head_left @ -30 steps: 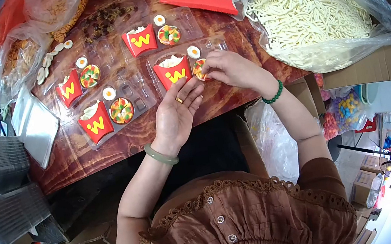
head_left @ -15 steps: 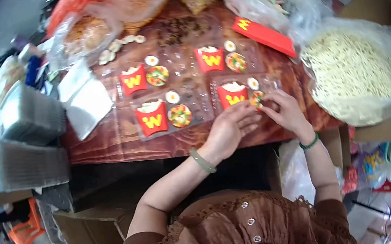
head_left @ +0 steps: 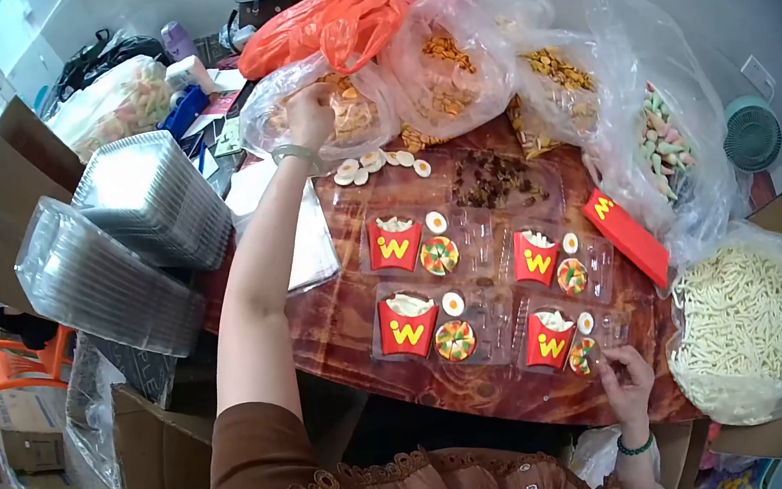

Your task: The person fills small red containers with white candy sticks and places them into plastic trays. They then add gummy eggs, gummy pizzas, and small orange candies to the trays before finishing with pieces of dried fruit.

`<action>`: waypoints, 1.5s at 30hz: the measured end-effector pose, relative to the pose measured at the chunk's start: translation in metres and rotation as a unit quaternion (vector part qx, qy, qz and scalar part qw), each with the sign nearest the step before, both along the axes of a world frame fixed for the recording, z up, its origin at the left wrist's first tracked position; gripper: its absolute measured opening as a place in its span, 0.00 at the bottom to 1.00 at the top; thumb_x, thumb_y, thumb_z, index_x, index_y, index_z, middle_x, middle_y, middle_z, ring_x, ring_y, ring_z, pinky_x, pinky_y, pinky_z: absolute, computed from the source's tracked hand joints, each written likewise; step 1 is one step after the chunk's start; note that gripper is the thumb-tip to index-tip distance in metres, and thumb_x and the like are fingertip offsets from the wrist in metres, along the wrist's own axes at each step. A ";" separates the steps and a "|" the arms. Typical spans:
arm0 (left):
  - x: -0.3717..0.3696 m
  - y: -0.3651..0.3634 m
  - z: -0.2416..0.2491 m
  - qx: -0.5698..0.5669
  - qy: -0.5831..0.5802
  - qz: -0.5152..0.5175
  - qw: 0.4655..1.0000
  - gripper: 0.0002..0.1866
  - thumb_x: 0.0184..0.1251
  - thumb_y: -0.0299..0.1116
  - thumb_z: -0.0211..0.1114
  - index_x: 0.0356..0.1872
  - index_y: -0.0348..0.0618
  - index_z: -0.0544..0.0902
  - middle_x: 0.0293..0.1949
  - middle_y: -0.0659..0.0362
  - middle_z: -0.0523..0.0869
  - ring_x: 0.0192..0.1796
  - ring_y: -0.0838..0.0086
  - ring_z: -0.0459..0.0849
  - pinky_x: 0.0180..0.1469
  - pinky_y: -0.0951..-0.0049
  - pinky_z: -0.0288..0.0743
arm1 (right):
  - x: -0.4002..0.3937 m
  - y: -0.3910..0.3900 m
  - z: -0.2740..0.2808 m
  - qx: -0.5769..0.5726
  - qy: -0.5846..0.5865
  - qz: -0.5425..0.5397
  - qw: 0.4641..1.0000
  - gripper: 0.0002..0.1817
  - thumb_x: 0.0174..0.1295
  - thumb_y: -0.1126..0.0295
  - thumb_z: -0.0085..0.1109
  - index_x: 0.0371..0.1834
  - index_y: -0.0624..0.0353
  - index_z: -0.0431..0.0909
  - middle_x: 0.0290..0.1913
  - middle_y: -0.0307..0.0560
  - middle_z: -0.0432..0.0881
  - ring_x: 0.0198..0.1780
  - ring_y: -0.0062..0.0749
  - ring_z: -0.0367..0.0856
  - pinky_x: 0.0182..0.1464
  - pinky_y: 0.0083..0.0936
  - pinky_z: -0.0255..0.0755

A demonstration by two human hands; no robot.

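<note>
My left hand [head_left: 310, 120] reaches into the clear plastic bag [head_left: 257, 123] of orange and peach-coloured pieces at the back; its fingertips are hidden. My right hand [head_left: 627, 386] rests at the near right tray, fingers apart and slightly curled beside a small round pizza-like piece [head_left: 582, 358]. That clear tray also bears a red fries carton piece [head_left: 549, 340] with a yellow W-like mark and a fried-egg piece [head_left: 585, 323]. Several other clear trays hold the same set, among them another red carton piece [head_left: 408, 325] and pizza-like piece [head_left: 455, 341].
White egg-like pieces [head_left: 360, 170] and dark brown pieces [head_left: 501, 179] lie toward the back. A red carton strip [head_left: 628, 239] sits right of the trays. Bags of pale noodle-like strands [head_left: 751, 322] and pastel pieces [head_left: 663, 138] flank the right side. Stacked clear containers [head_left: 152, 199] stand left.
My left hand has left the near right tray and stretched to the bag at the back left. My right hand stays by the pizza-like piece. The view has tilted up and turned left.
</note>
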State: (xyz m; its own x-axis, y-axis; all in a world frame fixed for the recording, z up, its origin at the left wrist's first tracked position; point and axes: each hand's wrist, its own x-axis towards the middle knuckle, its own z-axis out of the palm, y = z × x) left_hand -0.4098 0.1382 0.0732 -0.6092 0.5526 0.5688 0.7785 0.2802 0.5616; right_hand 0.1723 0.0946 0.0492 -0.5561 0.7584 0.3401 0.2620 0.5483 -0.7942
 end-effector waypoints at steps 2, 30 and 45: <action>-0.028 0.028 -0.020 -0.024 0.062 -0.054 0.996 0.13 0.50 0.23 0.59 0.38 0.42 0.86 0.33 0.44 0.84 0.38 0.52 0.84 0.44 0.58 0.76 | -0.005 0.000 -0.005 -0.042 -0.013 -0.012 0.999 0.09 0.55 0.81 0.61 0.39 0.65 0.79 0.33 0.40 0.77 0.30 0.17 0.73 0.31 0.14 0.67; -0.035 0.016 -0.016 -0.108 -0.070 0.096 0.987 0.18 0.57 0.21 0.59 0.51 0.31 0.76 0.44 0.43 0.83 0.44 0.55 0.84 0.46 0.62 0.79 | -0.031 0.003 0.013 -0.088 -0.052 0.013 0.995 0.07 0.54 0.78 0.65 0.36 0.64 0.81 0.33 0.43 0.82 0.33 0.19 0.77 0.34 0.16 0.70; 0.341 -0.093 -0.017 0.236 -0.623 -0.446 0.598 0.10 0.65 0.17 0.58 0.46 0.35 0.76 0.48 0.52 0.81 0.50 0.73 0.80 0.54 0.73 0.77 | -0.105 0.019 0.019 -0.224 0.203 0.078 0.950 0.10 0.63 0.78 0.58 0.47 0.67 0.76 0.39 0.39 0.80 0.39 0.20 0.80 0.44 0.17 0.76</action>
State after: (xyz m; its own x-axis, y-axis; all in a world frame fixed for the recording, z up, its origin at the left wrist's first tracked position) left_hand -0.0691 0.0455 0.0565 -0.3049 0.9310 0.2006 -0.6056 -0.3521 0.7136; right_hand 0.0673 0.1135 0.0684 -0.5660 0.7964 0.2130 -0.1727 0.1381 -0.9752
